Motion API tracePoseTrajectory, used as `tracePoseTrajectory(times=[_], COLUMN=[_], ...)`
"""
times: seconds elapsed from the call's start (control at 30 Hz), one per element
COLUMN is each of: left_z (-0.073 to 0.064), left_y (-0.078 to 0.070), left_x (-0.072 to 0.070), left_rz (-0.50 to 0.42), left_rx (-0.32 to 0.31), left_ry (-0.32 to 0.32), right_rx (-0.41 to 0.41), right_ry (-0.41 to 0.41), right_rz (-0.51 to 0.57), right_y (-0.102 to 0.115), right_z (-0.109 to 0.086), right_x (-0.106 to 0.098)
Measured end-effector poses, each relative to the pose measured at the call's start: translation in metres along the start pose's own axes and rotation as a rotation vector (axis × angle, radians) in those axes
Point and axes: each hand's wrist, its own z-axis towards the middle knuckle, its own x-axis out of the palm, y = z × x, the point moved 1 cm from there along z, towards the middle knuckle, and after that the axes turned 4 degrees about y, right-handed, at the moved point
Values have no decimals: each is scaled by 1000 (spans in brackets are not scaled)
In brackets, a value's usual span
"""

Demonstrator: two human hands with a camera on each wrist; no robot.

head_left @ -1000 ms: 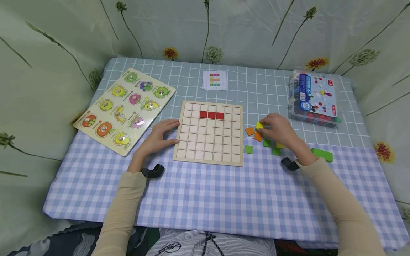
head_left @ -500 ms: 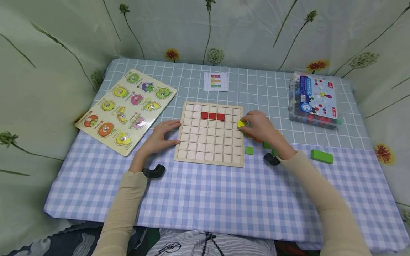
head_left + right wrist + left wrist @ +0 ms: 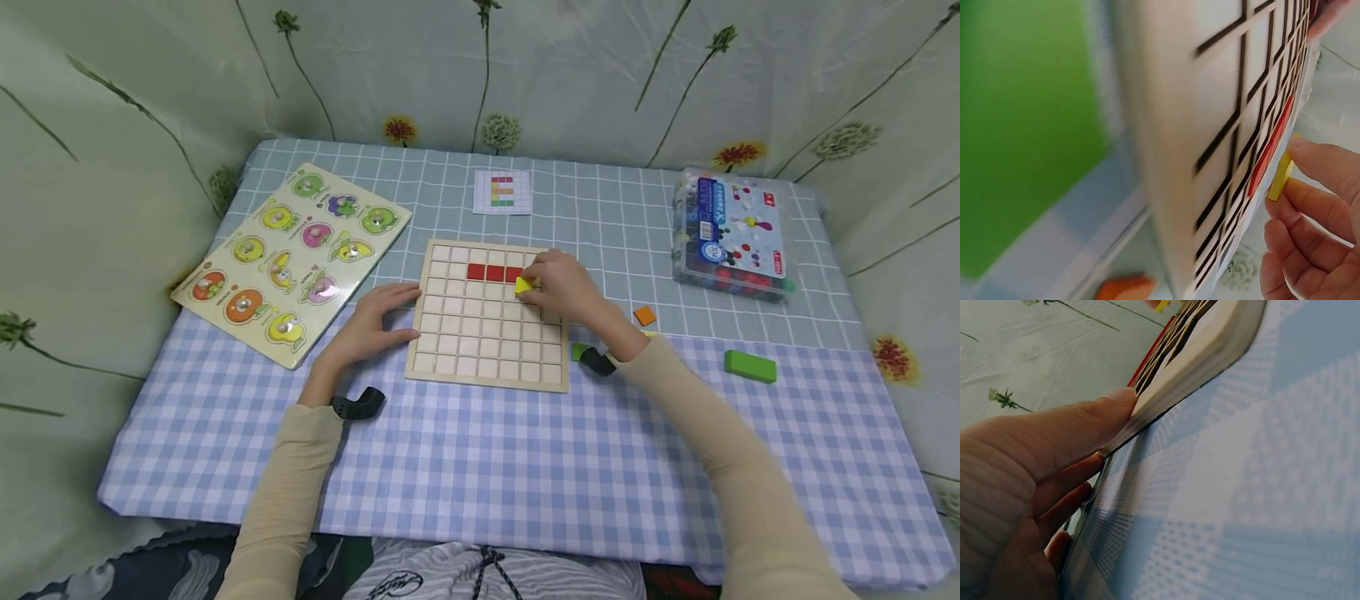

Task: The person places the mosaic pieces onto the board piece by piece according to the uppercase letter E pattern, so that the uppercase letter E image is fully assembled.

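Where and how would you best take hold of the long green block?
I'd probably grip the green block mid-length, from above, thumb and finger on its two long sides: it lies flat on the tablecloth, clearly longer than wide, top uncovered.

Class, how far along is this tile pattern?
Done: three red tiles sit in a row on the wooden board. In hand: the right hand pinches a yellow tile over it. Remaining, if the card is the model: yellow, orange and green squares; an orange tile and a green tile lie off the board.
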Motion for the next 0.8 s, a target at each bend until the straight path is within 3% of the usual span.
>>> tracePoseTrajectory(times=[0.43,0.8], left_z=[0,0], left_y=[-1,0], left_x=[-1,0], left_rz=[0,-4], left_rx=[-6,1], left_ry=[7,5], right_rx=[-59,-55], right_ry=[-13,24], right_rz=[-8,-15], right_y=[26,39], right_z=[26,37], right_x=[13,22])
